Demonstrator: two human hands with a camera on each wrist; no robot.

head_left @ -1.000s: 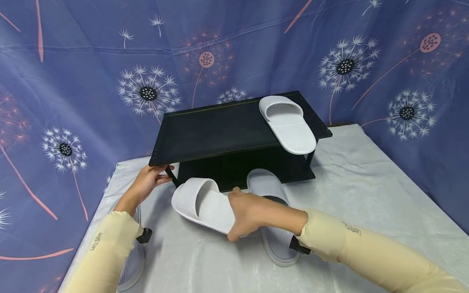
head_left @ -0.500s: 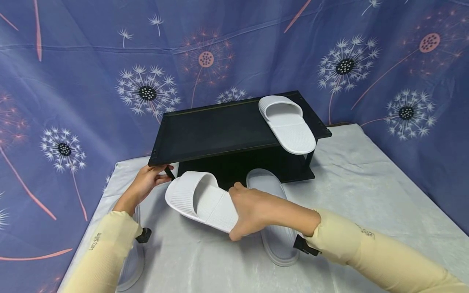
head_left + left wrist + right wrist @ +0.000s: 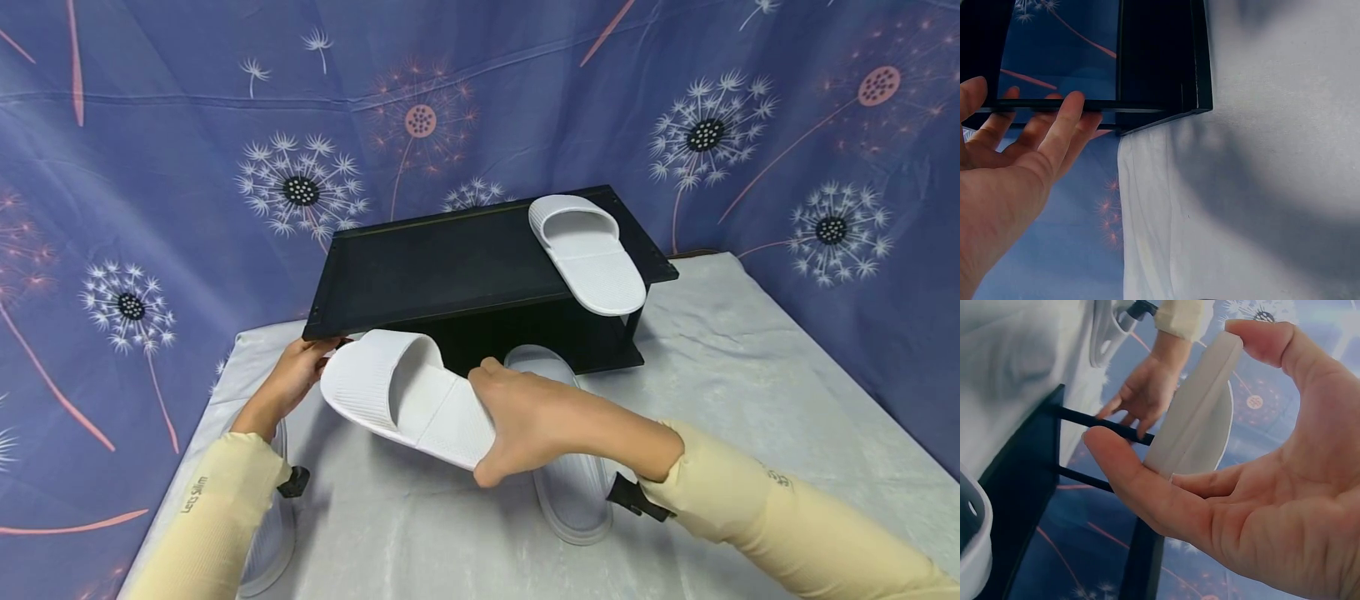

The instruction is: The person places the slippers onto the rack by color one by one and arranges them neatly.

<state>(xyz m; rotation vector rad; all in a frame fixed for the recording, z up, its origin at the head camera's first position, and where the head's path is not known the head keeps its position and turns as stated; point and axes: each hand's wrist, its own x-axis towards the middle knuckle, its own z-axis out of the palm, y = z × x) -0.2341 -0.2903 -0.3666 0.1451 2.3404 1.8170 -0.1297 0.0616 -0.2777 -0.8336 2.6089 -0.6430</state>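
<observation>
A white slide slipper [image 3: 367,379] hangs in front of the black two-tier shoe rack [image 3: 442,267], its toe strap pointing left. My right hand [image 3: 525,417] grips the heel end; in the right wrist view the thumb and fingers pinch the slipper's sole [image 3: 1194,412] from both sides. My left hand [image 3: 288,387] holds the rack's left end beneath the top shelf. Its fingers lie on both sides of a thin side bar [image 3: 1141,105] in the left wrist view. The raised slipper overlaps the rack's front left post in the head view.
Another white slipper [image 3: 588,254] sits on the right of the top shelf. A greyish slipper [image 3: 573,500] lies on the white cloth [image 3: 750,400] behind my right hand, and one more slipper [image 3: 270,542] lies under my left forearm. A blue dandelion-print curtain [image 3: 480,100] hangs behind.
My right hand has lifted the slipper; its toe has moved left and up toward the rack's left post. My left hand has kept its place on the rack.
</observation>
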